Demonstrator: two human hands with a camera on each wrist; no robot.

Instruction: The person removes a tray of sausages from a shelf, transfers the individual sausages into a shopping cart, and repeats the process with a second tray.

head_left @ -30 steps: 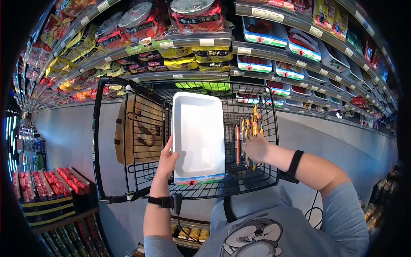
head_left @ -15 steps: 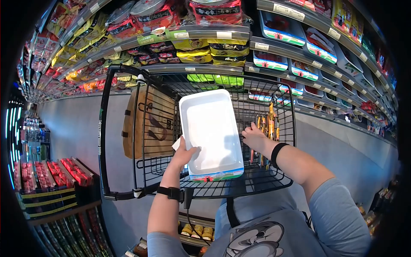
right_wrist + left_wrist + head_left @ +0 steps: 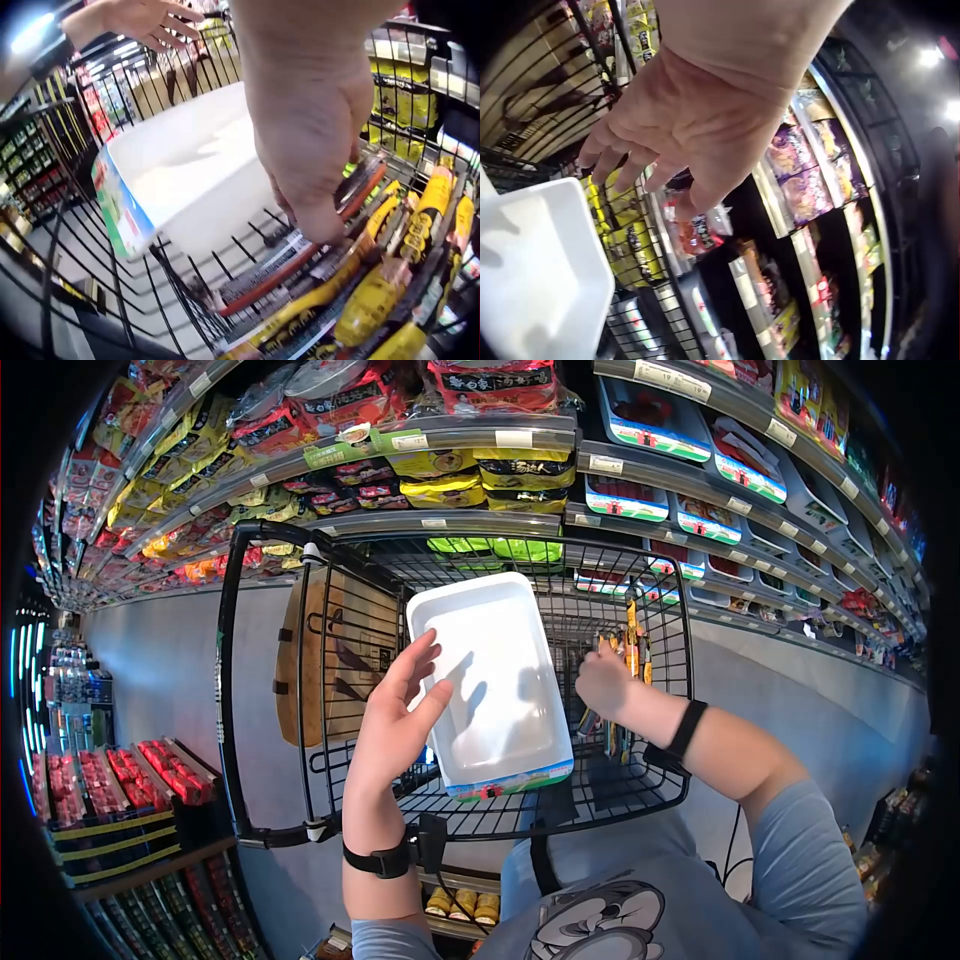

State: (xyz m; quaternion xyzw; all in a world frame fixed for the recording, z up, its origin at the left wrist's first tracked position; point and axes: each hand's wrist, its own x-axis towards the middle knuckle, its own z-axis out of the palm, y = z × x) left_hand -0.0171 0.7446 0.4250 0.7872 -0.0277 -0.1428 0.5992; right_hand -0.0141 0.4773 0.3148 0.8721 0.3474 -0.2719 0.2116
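A white, empty tray (image 3: 500,660) with a colourful printed label along its near end sits in the black wire shopping cart (image 3: 560,822). My left hand (image 3: 392,715) hovers above its left side, fingers spread and slightly bent, holding nothing; in the left wrist view the left palm (image 3: 697,127) shows with nothing in it. To the right of the tray, my right hand (image 3: 606,685) reaches down among flat packets standing on edge. In the right wrist view its fingers (image 3: 319,221) pinch a dark packet (image 3: 274,277) with a reddish-brown edge, beside several yellow-and-black packets (image 3: 375,300).
A brown paper bag (image 3: 300,680) stands at the cart's left end. Shelves ahead carry yellow noodle-like bags (image 3: 440,492) and, on the right, labelled white trays (image 3: 655,430). A display of red packs (image 3: 170,770) is at the left.
The left hand has let go of the tray's left edge and lifted toward the camera. The tray has tilted slightly. The right hand came away from the packets toward the tray, then returned to them.
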